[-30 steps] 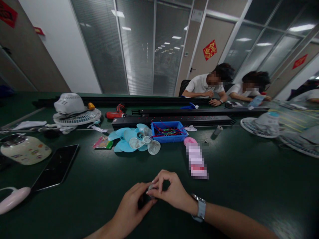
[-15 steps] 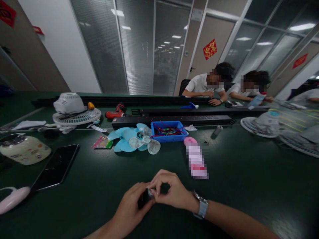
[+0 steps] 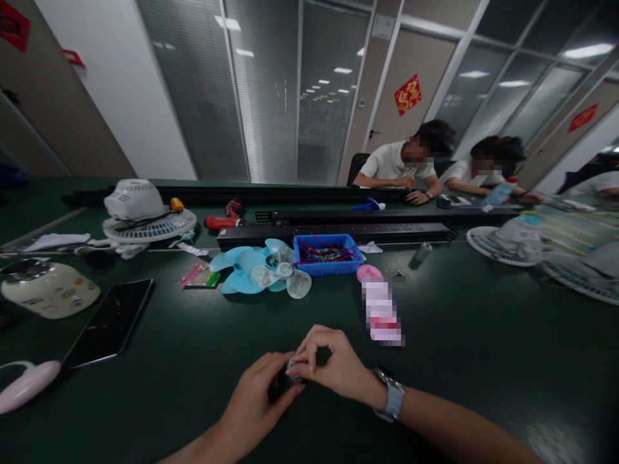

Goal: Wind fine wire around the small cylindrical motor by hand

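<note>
A small silvery round part (image 3: 293,367) sits between my two hands near the front middle of the table, mostly hidden by fingers. Thumb and fingers of my left hand (image 3: 258,393) curve around it from the left, steadying it. From the right, my right hand (image 3: 333,362) pinches at its top, index finger and thumb forming a ring. A watch with a light band (image 3: 394,399) is on the right wrist. Beyond the hands lie light-blue fan blades (image 3: 244,274) with smaller clear blades (image 3: 298,284), and a blue bin (image 3: 333,266) of wires and small boards.
A phone-like black tablet (image 3: 111,322) and a cream rounded housing (image 3: 58,290) lie at left. A pink handheld fan (image 3: 369,274) and a silvery cylinder (image 3: 424,251) are to the right. Behind are a red drill (image 3: 225,219), black bars (image 3: 338,234) and white fan parts (image 3: 135,203). Two people (image 3: 394,164) sit opposite.
My right fingers have shifted slightly on top of the silvery part, the index finger a little higher. The left hand stays nearly in place. Across the table, one person's hand has moved outward.
</note>
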`<state>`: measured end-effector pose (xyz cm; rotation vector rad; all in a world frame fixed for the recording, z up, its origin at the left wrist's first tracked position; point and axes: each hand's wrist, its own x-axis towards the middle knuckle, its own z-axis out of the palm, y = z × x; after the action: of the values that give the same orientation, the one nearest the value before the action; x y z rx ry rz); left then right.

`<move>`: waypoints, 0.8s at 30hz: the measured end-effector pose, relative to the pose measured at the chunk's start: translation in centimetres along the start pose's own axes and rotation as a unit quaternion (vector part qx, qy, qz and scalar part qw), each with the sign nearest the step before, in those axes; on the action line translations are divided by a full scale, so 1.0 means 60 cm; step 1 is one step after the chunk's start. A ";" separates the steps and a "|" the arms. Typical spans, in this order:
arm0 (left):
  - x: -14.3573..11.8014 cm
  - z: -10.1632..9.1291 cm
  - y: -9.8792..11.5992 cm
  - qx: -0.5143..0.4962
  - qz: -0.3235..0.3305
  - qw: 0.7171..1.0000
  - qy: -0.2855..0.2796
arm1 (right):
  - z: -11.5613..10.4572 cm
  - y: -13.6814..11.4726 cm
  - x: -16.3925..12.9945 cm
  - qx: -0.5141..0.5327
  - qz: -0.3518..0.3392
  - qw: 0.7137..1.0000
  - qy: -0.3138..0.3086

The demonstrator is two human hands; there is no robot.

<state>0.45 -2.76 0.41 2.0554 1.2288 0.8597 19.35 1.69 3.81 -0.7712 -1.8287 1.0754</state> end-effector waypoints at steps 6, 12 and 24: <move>0.002 0.001 0.001 0.005 0.004 1.000 0.004 | 0.004 -0.001 -0.003 -0.006 0.013 1.000 0.017; 0.001 0.002 -0.001 0.008 0.010 1.000 0.001 | 0.001 -0.008 -0.001 -0.008 0.003 1.000 -0.009; 0.000 0.002 0.001 0.014 0.002 1.000 0.007 | -0.004 -0.004 0.001 0.001 -0.040 0.998 -0.056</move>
<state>0.59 -2.83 0.38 2.0770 1.2511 0.8637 19.52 1.71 4.09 -0.6419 -1.9346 1.0869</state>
